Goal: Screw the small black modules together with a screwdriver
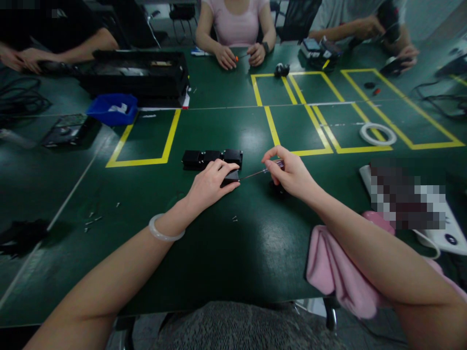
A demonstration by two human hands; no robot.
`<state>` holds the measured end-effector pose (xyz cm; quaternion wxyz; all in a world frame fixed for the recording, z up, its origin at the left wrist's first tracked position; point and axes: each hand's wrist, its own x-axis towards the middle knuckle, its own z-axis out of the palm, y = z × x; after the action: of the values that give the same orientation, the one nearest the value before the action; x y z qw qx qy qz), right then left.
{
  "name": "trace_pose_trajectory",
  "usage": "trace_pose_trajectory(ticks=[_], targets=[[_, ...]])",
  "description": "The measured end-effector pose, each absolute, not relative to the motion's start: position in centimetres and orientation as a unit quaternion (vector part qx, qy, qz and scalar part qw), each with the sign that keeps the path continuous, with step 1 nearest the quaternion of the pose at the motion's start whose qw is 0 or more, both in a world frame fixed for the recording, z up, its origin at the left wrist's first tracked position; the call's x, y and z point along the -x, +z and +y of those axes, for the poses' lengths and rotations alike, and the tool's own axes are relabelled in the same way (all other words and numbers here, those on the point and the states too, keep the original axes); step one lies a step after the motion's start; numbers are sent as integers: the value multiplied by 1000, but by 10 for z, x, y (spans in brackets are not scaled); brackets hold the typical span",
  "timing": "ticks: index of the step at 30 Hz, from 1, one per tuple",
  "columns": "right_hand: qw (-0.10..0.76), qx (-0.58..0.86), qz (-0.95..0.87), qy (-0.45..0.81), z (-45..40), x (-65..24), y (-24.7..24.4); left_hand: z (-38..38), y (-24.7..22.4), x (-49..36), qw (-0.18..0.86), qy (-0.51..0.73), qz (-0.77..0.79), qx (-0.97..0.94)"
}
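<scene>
Two pinches at once: left hand (209, 182) on the block (230, 177), right hand (292, 172) on the driver (260, 172), pointing roughly to nine o'clock, best held steady and straight.

On the surface (204, 262), a bin (105, 113) lies at the left, before a long case (146, 80). A row of blocks (211, 157) lies near the middle, with loose screws (98, 218) nearer the front edge and leftward. At the right, a ring (363, 134) lies beyond a cloth (339, 272).
</scene>
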<state>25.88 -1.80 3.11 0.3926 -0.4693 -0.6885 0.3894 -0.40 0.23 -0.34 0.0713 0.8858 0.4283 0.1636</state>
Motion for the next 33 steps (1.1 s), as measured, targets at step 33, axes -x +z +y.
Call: trace_pose_trajectory(ticks=[33], targets=[[411, 464, -703, 349, -16, -259, 22, 2, -1, 3, 77, 155, 433, -885]])
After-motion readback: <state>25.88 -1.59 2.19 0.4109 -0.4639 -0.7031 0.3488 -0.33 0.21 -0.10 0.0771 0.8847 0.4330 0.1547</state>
